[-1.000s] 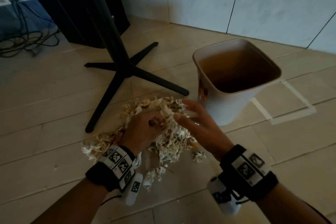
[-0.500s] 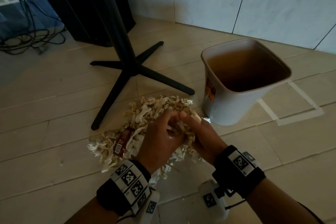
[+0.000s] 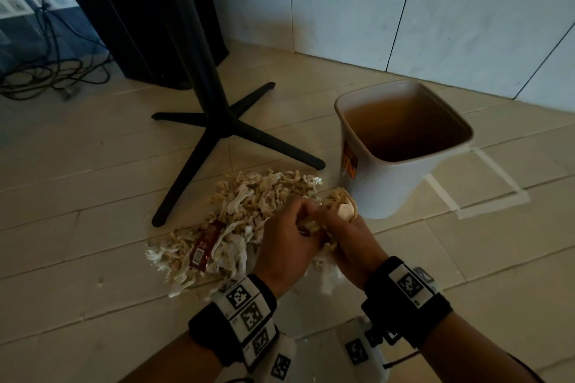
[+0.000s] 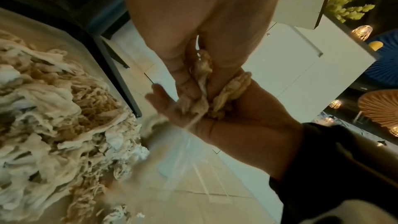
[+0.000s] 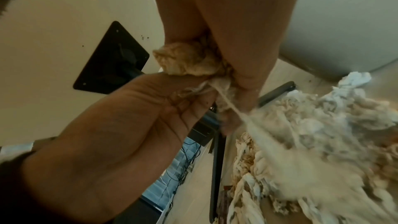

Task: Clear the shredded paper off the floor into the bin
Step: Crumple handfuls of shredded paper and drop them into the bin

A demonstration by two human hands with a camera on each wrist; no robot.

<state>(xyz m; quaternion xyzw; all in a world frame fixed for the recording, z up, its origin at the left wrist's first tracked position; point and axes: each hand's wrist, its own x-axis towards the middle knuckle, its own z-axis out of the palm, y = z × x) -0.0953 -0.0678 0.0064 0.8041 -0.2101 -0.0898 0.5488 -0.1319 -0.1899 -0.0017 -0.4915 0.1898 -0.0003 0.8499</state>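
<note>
A heap of pale shredded paper [image 3: 245,211] lies on the tiled floor just left of the white bin [image 3: 401,193], which stands upright with its mouth open. My left hand [image 3: 289,236] and right hand [image 3: 348,233] are pressed together over the heap's right edge, both curled round one handful of shreds [image 3: 337,199] that pokes out above them near the bin's wall. In the left wrist view the clump [image 4: 202,91] sits squeezed between the two palms. The right wrist view shows the same clump [image 5: 189,62], with strands trailing down to the heap [image 5: 312,134].
A red snack wrapper [image 3: 205,242] lies in the heap's left part. A black four-legged table base [image 3: 224,130] stands behind the heap, one leg ending near the bin. Cables [image 3: 46,78] lie at far left. White tape lines [image 3: 485,196] mark the floor right of the bin.
My hands, spread apart on the heap a second ago, have come together round a handful and shifted right toward the bin. The red wrapper has come into sight.
</note>
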